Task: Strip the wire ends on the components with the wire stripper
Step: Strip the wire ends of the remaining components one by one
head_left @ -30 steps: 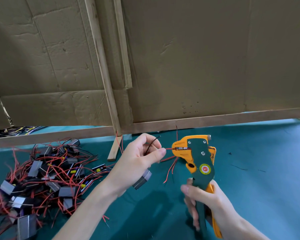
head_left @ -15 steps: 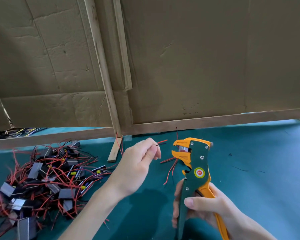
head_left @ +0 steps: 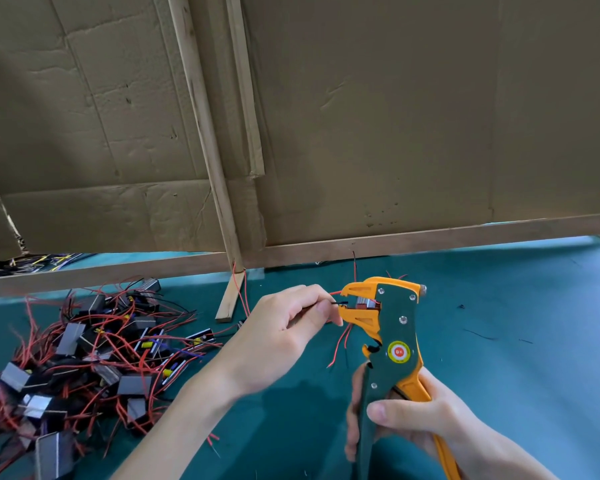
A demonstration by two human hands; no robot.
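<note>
My right hand (head_left: 420, 427) grips the handles of an orange and dark green wire stripper (head_left: 390, 337), held upright with its jaws pointing left. My left hand (head_left: 284, 332) pinches a thin black wire (head_left: 338, 302) between thumb and forefinger, and the wire's tip sits between the stripper's jaws. A red wire (head_left: 340, 344) hangs down below the jaws from the same hand. The component these wires belong to is hidden behind my left hand.
A tangled heap of small grey and black components with red and black wires (head_left: 84, 355) lies at the left on the green mat (head_left: 516, 341). A cardboard wall with wooden battens (head_left: 361, 133) stands behind. A short wooden block (head_left: 229, 299) leans at its foot.
My left hand moved right and brought the black wire's end into the jaws, where a red wire tip stuck up before. The stripper stayed upright in my right hand, a little higher.
</note>
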